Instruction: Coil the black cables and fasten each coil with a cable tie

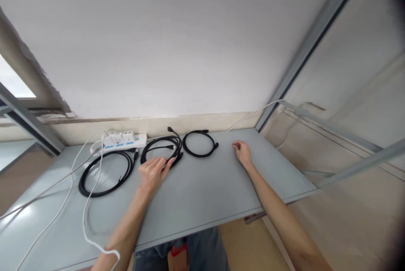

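My left hand [154, 172] lies at the near edge of the middle coil of black cable [160, 139], fingers bent over it and thumb against the coil's right side. The fingertips are partly hidden. Connectors stick out of that coil at the top and inside its loop. My right hand [243, 153] rests on the grey table [202, 195] to the right, its fingers curled together; whether something small is between them cannot be made out. Between the hands, farther back, a smaller black cable coil [200, 155] lies flat. A larger black cable coil [82, 180] lies at the left.
A white power strip [139, 141] with plugged-in adapters stands against the wall at the back left. White cords [72, 178] run from it across the table's left side and over my left forearm. Metal frame posts [284, 81] rise at both sides.
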Available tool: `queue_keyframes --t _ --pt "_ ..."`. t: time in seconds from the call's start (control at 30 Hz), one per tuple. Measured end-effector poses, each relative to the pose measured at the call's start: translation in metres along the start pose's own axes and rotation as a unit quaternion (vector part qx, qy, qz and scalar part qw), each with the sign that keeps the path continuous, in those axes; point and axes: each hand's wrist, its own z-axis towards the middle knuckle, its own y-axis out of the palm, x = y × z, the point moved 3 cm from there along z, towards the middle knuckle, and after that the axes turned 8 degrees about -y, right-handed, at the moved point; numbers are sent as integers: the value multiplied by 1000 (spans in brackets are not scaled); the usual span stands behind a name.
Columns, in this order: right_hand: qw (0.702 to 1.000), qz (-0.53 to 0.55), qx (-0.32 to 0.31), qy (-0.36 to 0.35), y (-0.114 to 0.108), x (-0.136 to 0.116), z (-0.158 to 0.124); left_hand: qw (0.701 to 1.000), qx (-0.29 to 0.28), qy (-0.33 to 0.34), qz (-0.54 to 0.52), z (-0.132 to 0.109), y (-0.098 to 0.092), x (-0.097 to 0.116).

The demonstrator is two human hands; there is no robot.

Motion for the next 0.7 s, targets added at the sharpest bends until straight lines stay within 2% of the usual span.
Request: queue_keyframes --t 0.3,0.37,0.43,0.5,0.53,0.63,0.7 --pt "995 62 -27 -69 -10 -35 -4 996 -23 84 6 18 6 -6" --pt "994 77 -25 -74 -14 -45 -6 996 -34 82 -3 17 9 -5" --pt "993 91 4 -69 -19 -62 -11 997 -47 55 -9 14 13 -6" --pt "987 128 68 -74 -24 -92 -20 998 -57 23 -14 10 18 -10" --pt "977 170 74 -104 -24 -113 -24 998 -61 10 -16 8 20 -13" --pt "946 262 39 -185 -12 -187 -32 997 -72 -21 -27 4 25 -21" --pt "929 310 21 -202 2 -232 -30 995 -86 -36 -37 2 27 -25"
